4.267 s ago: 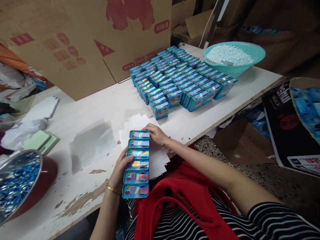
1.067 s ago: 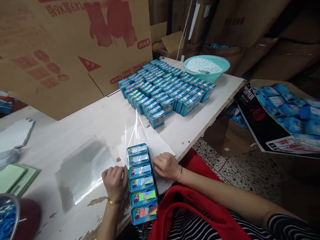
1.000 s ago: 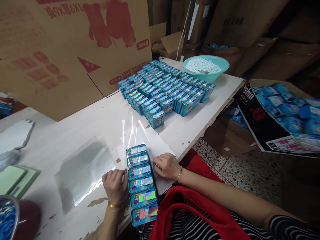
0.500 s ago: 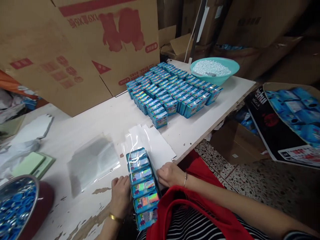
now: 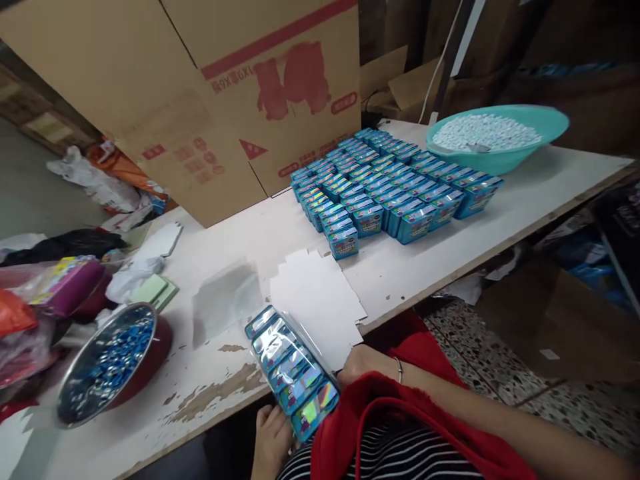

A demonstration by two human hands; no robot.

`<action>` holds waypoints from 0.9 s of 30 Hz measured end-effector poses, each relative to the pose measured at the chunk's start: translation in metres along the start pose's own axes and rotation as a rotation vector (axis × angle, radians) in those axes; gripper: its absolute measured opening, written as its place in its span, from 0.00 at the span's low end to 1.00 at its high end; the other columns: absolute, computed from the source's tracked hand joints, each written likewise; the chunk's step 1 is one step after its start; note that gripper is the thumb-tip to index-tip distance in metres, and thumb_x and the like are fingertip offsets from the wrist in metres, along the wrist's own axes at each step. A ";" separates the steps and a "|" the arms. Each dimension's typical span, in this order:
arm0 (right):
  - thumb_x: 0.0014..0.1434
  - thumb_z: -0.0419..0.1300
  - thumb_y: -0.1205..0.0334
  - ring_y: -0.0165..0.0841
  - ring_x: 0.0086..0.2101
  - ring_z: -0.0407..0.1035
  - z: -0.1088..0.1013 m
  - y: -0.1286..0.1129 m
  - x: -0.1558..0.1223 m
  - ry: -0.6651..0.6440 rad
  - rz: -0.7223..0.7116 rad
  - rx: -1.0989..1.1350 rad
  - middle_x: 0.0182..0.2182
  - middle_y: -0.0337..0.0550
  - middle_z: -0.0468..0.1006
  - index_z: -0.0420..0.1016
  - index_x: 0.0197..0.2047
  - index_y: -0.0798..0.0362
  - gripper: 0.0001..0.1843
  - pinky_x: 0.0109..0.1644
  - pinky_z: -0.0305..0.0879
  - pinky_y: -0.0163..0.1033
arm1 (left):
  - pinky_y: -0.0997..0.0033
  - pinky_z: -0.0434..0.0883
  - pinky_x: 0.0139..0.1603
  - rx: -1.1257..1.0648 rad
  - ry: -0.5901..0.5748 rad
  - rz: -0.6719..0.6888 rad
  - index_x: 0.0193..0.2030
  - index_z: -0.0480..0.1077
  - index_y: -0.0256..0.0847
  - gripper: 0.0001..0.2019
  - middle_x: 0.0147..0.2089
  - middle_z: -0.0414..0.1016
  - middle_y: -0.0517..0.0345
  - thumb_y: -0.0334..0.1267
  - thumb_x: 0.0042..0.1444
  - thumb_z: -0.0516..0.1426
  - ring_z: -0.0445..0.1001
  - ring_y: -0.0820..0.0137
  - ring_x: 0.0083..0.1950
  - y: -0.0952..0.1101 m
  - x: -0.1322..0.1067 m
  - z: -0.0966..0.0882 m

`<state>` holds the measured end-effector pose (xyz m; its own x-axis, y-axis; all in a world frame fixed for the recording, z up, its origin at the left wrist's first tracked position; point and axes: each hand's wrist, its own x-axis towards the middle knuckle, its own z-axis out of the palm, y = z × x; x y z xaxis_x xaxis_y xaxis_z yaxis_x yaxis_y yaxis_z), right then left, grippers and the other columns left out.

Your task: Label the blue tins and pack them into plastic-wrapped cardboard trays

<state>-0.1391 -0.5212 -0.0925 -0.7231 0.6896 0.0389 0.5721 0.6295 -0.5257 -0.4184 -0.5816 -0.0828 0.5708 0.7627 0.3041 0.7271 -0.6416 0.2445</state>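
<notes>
A row of blue tins [image 5: 290, 363] in a clear plastic sleeve lies slantwise over the table's front edge, its lower end against my body. My left hand [image 5: 273, 433] grips the lower left side of this pack, fingers curled in against it. On the opposite side my right hand [image 5: 364, 363] is closed at the pack's edge; its fingertips are hidden behind the red apron [image 5: 345, 417]. White card sheets [image 5: 320, 293] lie just beyond the pack. To their left is a stack of clear plastic bags [image 5: 227, 300].
Many blue tins [image 5: 380, 187] stand in rows at the back, before a large carton [image 5: 220, 120]. A turquoise basin [image 5: 515, 157] of white pieces is at back right. A metal bowl [image 5: 163, 347] of blue items stands left. Green pads [image 5: 155, 293] lie behind it.
The view has swung left. The pack has tilted, its far end turning left, and come closer to my body. My left hand has slid down toward the pack's near end.
</notes>
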 end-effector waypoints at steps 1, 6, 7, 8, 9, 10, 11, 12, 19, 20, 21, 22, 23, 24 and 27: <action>0.56 0.59 0.63 0.32 0.22 0.67 -0.007 0.002 0.005 0.023 0.010 -0.040 0.20 0.46 0.77 0.77 0.24 0.51 0.11 0.26 0.52 0.37 | 0.65 0.62 0.36 0.025 0.009 0.031 0.28 0.69 0.47 0.13 0.25 0.72 0.60 0.34 0.61 0.47 0.70 0.68 0.30 0.004 0.014 -0.004; 0.61 0.53 0.60 0.34 0.29 0.72 -0.058 0.028 0.039 0.224 0.297 -0.186 0.29 0.47 0.80 0.78 0.31 0.53 0.14 0.30 0.53 0.36 | 0.64 0.61 0.39 0.136 0.060 -0.096 0.26 0.64 0.41 0.12 0.25 0.70 0.58 0.31 0.60 0.48 0.68 0.68 0.30 0.019 0.103 -0.007; 0.62 0.52 0.60 0.34 0.31 0.72 -0.065 0.034 0.043 0.231 0.348 -0.195 0.31 0.47 0.80 0.78 0.32 0.53 0.14 0.31 0.53 0.35 | 0.64 0.60 0.39 0.159 0.082 -0.101 0.25 0.63 0.41 0.12 0.24 0.69 0.58 0.31 0.60 0.49 0.67 0.68 0.30 0.021 0.115 -0.001; 0.63 0.52 0.60 0.34 0.32 0.72 -0.069 0.040 0.045 0.236 0.396 -0.192 0.32 0.46 0.81 0.78 0.33 0.53 0.14 0.31 0.53 0.35 | 0.64 0.60 0.38 0.176 0.099 -0.096 0.24 0.63 0.41 0.12 0.23 0.68 0.58 0.31 0.59 0.49 0.67 0.68 0.30 0.022 0.124 0.007; 0.63 0.51 0.59 0.33 0.32 0.72 -0.071 0.045 0.045 0.243 0.443 -0.174 0.33 0.46 0.81 0.77 0.33 0.52 0.15 0.31 0.52 0.35 | 0.65 0.60 0.37 0.188 0.115 -0.088 0.24 0.62 0.42 0.12 0.23 0.68 0.58 0.31 0.59 0.49 0.67 0.67 0.30 0.023 0.129 0.015; 0.64 0.50 0.59 0.33 0.32 0.72 -0.070 0.049 0.044 0.259 0.491 -0.146 0.33 0.45 0.80 0.77 0.33 0.51 0.15 0.31 0.51 0.34 | 0.65 0.59 0.37 0.192 0.128 -0.077 0.24 0.63 0.42 0.13 0.23 0.68 0.58 0.31 0.60 0.49 0.67 0.67 0.30 0.025 0.132 0.024; 0.65 0.50 0.58 0.32 0.32 0.71 -0.068 0.052 0.042 0.284 0.537 -0.111 0.32 0.44 0.80 0.77 0.32 0.51 0.16 0.31 0.50 0.34 | 0.65 0.59 0.37 0.190 0.139 -0.065 0.24 0.63 0.42 0.13 0.23 0.68 0.57 0.31 0.60 0.48 0.67 0.66 0.30 0.028 0.134 0.032; 0.65 0.49 0.58 0.32 0.31 0.70 -0.064 0.055 0.039 0.320 0.577 -0.074 0.31 0.43 0.80 0.76 0.32 0.51 0.17 0.31 0.50 0.34 | 0.64 0.59 0.37 0.183 0.146 -0.049 0.24 0.63 0.42 0.13 0.23 0.68 0.57 0.31 0.60 0.48 0.67 0.66 0.30 0.032 0.135 0.038; 0.63 0.46 0.55 0.29 0.24 0.60 -0.057 0.080 0.029 0.621 0.627 0.217 0.20 0.38 0.70 0.67 0.23 0.53 0.20 0.29 0.49 0.32 | 0.62 0.55 0.37 0.093 0.132 0.057 0.25 0.64 0.41 0.13 0.24 0.71 0.57 0.35 0.62 0.50 0.69 0.67 0.31 0.063 0.158 0.046; 0.62 0.47 0.55 0.29 0.24 0.59 -0.059 0.084 0.030 0.656 0.617 0.263 0.19 0.37 0.68 0.65 0.22 0.53 0.20 0.28 0.49 0.32 | 0.62 0.54 0.37 0.083 0.132 0.053 0.25 0.64 0.41 0.14 0.24 0.72 0.57 0.36 0.62 0.50 0.69 0.67 0.31 0.066 0.164 0.046; 0.61 0.47 0.54 0.28 0.24 0.58 -0.062 0.088 0.031 0.691 0.610 0.319 0.19 0.36 0.66 0.64 0.21 0.53 0.20 0.28 0.50 0.32 | 0.62 0.53 0.37 0.070 0.132 0.048 0.24 0.65 0.41 0.14 0.24 0.72 0.57 0.36 0.62 0.50 0.69 0.67 0.31 0.068 0.169 0.046; 0.60 0.48 0.54 0.28 0.24 0.58 -0.063 0.092 0.033 0.723 0.606 0.379 0.18 0.35 0.65 0.62 0.20 0.53 0.20 0.28 0.50 0.31 | 0.62 0.53 0.37 0.056 0.131 0.045 0.24 0.65 0.41 0.14 0.24 0.72 0.57 0.36 0.62 0.50 0.69 0.67 0.31 0.071 0.174 0.047; 0.59 0.48 0.53 0.28 0.23 0.58 -0.065 0.095 0.035 0.747 0.605 0.437 0.18 0.35 0.64 0.62 0.19 0.53 0.20 0.28 0.51 0.31 | 0.62 0.53 0.37 0.043 0.130 0.045 0.24 0.65 0.41 0.14 0.24 0.72 0.57 0.36 0.61 0.50 0.69 0.67 0.30 0.073 0.179 0.049; 0.58 0.48 0.53 0.28 0.23 0.58 -0.066 0.098 0.036 0.763 0.605 0.487 0.17 0.35 0.64 0.61 0.19 0.53 0.19 0.28 0.52 0.31 | 0.62 0.53 0.37 0.032 0.125 0.047 0.24 0.65 0.41 0.14 0.24 0.72 0.57 0.35 0.61 0.50 0.70 0.67 0.30 0.075 0.184 0.051; 0.57 0.48 0.52 0.29 0.23 0.61 -0.067 0.105 0.039 0.758 0.607 0.566 0.17 0.35 0.65 0.62 0.19 0.53 0.19 0.27 0.55 0.31 | 0.61 0.54 0.37 0.003 0.066 0.032 0.25 0.67 0.40 0.12 0.25 0.74 0.54 0.34 0.60 0.51 0.70 0.67 0.30 0.080 0.193 0.057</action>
<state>-0.0813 -0.4038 -0.0893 0.1476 0.9877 0.0507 0.3521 -0.0046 -0.9359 -0.2281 -0.4809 -0.0572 0.5672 0.7347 0.3722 0.7101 -0.6651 0.2309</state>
